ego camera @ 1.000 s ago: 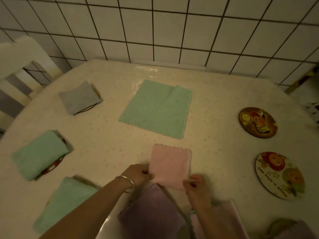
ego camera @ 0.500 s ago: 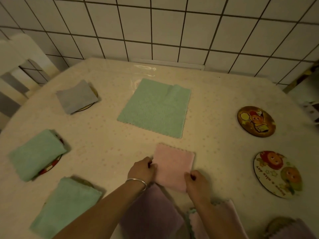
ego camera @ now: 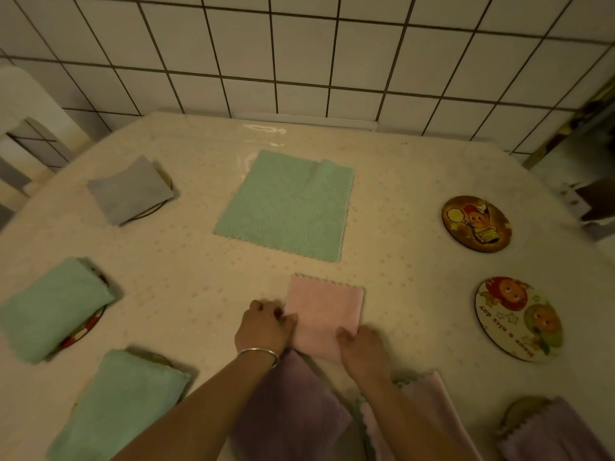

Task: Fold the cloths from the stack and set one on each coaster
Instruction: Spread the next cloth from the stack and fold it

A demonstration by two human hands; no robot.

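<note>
A folded pink cloth [ego camera: 324, 311] lies on the table in front of me. My left hand [ego camera: 264, 327] grips its left edge and my right hand [ego camera: 361, 344] grips its near right corner. An unfolded green cloth [ego camera: 286, 204] lies flat beyond it. On the left, a grey folded cloth [ego camera: 128, 189] and two green folded cloths [ego camera: 50, 307] [ego camera: 116, 404] each cover a coaster. At the right, two picture coasters [ego camera: 476, 223] [ego camera: 519, 319] lie bare. A purple cloth [ego camera: 562, 430] covers a coaster at the near right.
A purple cloth [ego camera: 293, 404] and a pink cloth [ego camera: 429, 414] lie at the table's near edge under my forearms. A white chair [ego camera: 23, 134] stands at the left. A tiled wall [ego camera: 299, 54] runs behind the table.
Both hands have shifted the folded pink cloth slightly and now hold its near edges more tightly. The view has tilted a little.
</note>
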